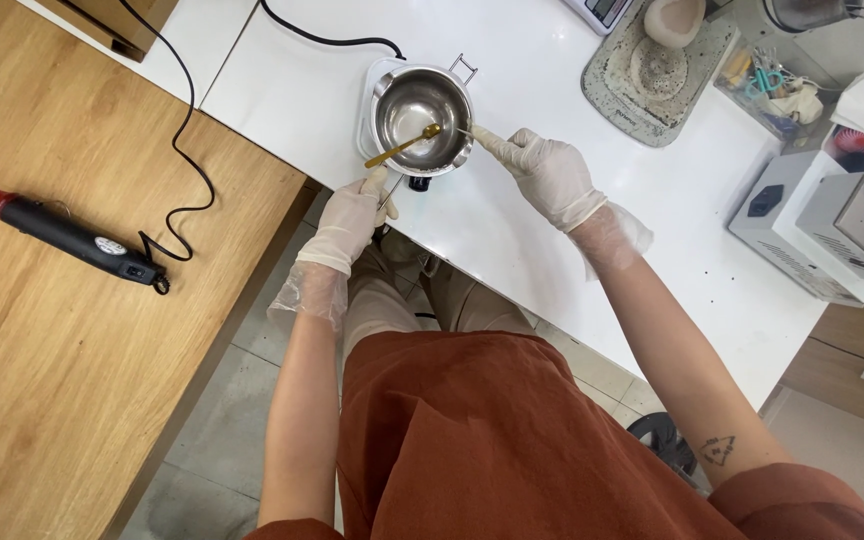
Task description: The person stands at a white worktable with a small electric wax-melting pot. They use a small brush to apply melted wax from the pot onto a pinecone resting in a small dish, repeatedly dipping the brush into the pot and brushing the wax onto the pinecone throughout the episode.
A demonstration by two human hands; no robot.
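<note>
The left hand (352, 215), gloved, is at seven o'clock of the steel pot (422, 112), fingers closed on what looks like the pot's thin handle, though the grip is partly hidden. The right hand (550, 175), at four o'clock, pinches a thin rod-like tool (464, 130) whose tip I cannot make out. A gold spoon (402, 146) leans inside the pot, which sits on a small white heater (372, 85) near the white surface (512, 260) edge. A jolt could tip pot and spoon; the black cord (327, 41) could snag. The pot's contents are unclear.
</note>
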